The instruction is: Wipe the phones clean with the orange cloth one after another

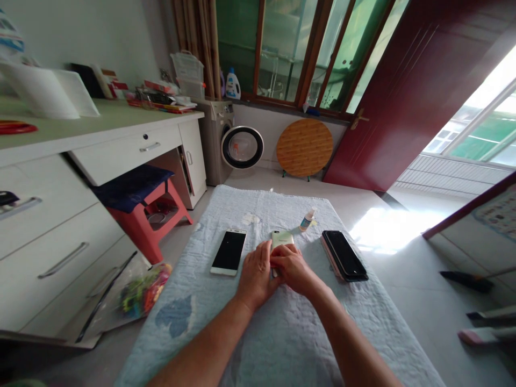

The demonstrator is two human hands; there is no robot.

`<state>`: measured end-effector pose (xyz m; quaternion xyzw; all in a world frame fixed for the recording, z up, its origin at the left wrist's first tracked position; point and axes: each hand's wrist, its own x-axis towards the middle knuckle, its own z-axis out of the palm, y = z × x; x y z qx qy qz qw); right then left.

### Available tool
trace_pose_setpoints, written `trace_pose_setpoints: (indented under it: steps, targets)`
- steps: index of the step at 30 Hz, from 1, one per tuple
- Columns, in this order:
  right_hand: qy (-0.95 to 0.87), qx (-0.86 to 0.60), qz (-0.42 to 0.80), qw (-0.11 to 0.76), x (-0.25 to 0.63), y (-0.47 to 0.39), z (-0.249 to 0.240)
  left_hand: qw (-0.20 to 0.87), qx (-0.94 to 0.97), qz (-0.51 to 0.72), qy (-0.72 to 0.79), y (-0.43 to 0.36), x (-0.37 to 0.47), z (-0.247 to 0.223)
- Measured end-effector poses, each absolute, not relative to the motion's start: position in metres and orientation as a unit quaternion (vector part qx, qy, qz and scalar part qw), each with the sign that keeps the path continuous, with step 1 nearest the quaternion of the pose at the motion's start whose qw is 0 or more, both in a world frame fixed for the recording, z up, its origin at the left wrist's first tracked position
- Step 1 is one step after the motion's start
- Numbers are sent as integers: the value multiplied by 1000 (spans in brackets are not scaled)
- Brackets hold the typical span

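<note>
A pale gold phone (282, 237), with its back and camera facing up, lies on the cloth-covered table under both my hands. My left hand (256, 273) is closed along the phone's left edge, its fingers held together and the thumb hidden. My right hand (295, 267) bends over the phone's lower part with its fingers pinched; a small orange-red spot shows at their tips, too small to name. A white phone (229, 251) with a dark screen lies to the left. At the right, a black phone (345, 255) rests on a pinkish one. Beyond my right hand stands a small spray bottle (307, 220).
The table carries a light blue quilted cloth (209, 328). Left are a white desk (133, 153), a pink stool (159, 220) and a plastic bag (133, 295) of colourful things. A washing machine (215, 145) with its door open, a round wooden tabletop (305, 148) and a red door (387, 91) stand beyond.
</note>
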<state>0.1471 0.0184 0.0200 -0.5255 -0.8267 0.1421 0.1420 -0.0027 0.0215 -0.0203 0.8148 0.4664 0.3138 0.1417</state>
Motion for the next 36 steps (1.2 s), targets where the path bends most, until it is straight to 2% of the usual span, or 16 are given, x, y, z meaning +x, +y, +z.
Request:
trace_pose_setpoints:
  steps: [10, 22, 31, 36]
  targets:
    - [-819, -510, 203, 166, 151, 2, 22, 132, 830, 277, 466, 23, -6, -20]
    - [-716, -652, 44, 246, 168, 20, -3, 139, 838, 248, 465, 21, -5, -10]
    - [-762, -582, 86, 271, 161, 23, -6, 124, 833, 313, 440, 24, -6, -30]
    - [-773, -569, 92, 266, 165, 17, 0, 125, 833, 307, 444, 24, -6, -30]
